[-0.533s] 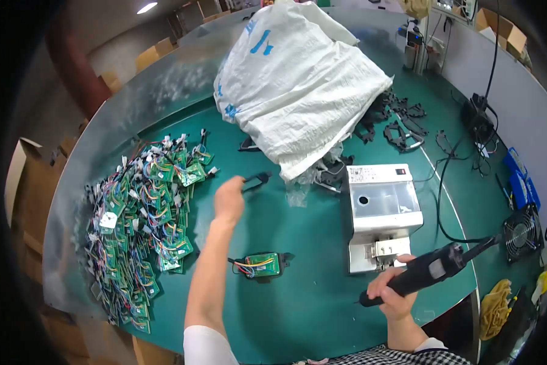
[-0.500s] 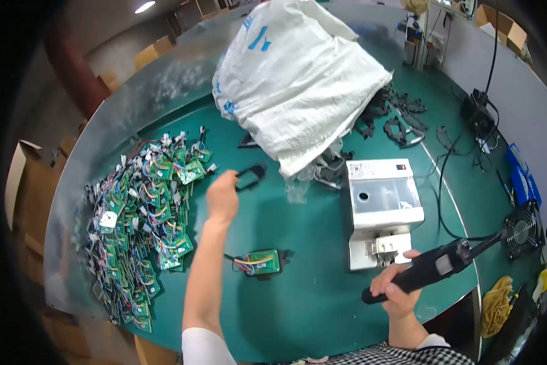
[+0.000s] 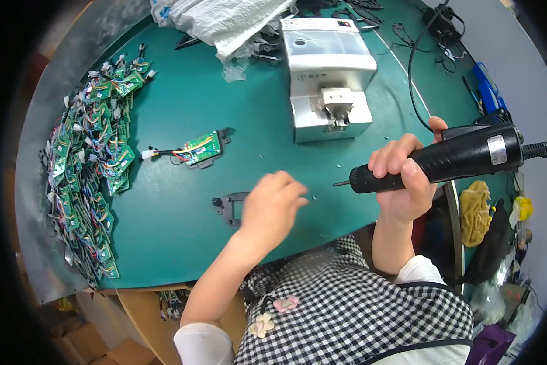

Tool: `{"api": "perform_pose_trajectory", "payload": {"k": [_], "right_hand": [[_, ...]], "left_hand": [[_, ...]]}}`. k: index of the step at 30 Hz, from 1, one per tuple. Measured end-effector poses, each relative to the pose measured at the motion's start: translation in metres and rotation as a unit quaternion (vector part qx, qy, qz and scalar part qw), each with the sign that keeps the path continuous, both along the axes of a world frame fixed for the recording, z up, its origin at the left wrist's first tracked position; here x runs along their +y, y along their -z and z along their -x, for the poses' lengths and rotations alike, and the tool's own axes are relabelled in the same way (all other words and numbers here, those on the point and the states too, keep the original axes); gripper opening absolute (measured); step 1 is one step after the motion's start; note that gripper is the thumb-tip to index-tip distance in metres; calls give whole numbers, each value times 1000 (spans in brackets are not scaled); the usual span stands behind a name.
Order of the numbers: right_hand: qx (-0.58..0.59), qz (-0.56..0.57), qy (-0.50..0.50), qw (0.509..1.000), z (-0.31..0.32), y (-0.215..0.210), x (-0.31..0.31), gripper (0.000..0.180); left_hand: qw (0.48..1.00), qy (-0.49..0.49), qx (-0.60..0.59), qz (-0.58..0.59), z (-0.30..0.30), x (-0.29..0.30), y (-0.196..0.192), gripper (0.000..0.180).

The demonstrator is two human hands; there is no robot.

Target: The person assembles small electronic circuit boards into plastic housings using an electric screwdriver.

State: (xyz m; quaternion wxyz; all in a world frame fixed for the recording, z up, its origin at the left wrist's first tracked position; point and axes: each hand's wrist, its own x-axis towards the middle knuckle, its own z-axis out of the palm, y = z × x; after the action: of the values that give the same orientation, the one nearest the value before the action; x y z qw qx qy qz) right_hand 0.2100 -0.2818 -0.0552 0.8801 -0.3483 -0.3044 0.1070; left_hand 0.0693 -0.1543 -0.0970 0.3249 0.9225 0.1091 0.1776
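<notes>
- To do this step well, we should, in our judgement, steady the dark, frame-shaped plastic bracket (image 3: 226, 207) flat on the smooth green worktop (image 3: 170, 237) and press evenly, because such a thin part may bend or slide.
- We should also mind the thin metal bit (image 3: 341, 183) of the black cylindrical electric screwdriver (image 3: 471, 152): it points toward our left grip (image 3: 271, 207), so we think a raised tool is safer while the fingers work below.
- Our right grip (image 3: 402, 198) is closed firmly around the screwdriver near its front end and holds it tilted, with the bit in the air.
- Our left grip has bent fingers and is over the right end of the bracket; we are not able to see how far apart the fingertips are, or whether they touch it.
- The bracket is on the near part of the worktop, below the green circuit board with coloured wires (image 3: 204, 148) and apart from it.
- The silver box-shaped machine (image 3: 331, 64) stands farther away, with nothing of ours touching it.
</notes>
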Motion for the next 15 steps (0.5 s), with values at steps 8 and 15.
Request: {"api": "perform_pose_trajectory", "payload": {"k": [8,15], "right_hand": [[-22,12,10,1000,20,-11,-35,66],[-14,-94,-80,992,61,-30,0,70]], "left_hand": [[996,11,62,-60,-8,-20,27,14],[610,18,-237,756,45,-23,11,16]]}}
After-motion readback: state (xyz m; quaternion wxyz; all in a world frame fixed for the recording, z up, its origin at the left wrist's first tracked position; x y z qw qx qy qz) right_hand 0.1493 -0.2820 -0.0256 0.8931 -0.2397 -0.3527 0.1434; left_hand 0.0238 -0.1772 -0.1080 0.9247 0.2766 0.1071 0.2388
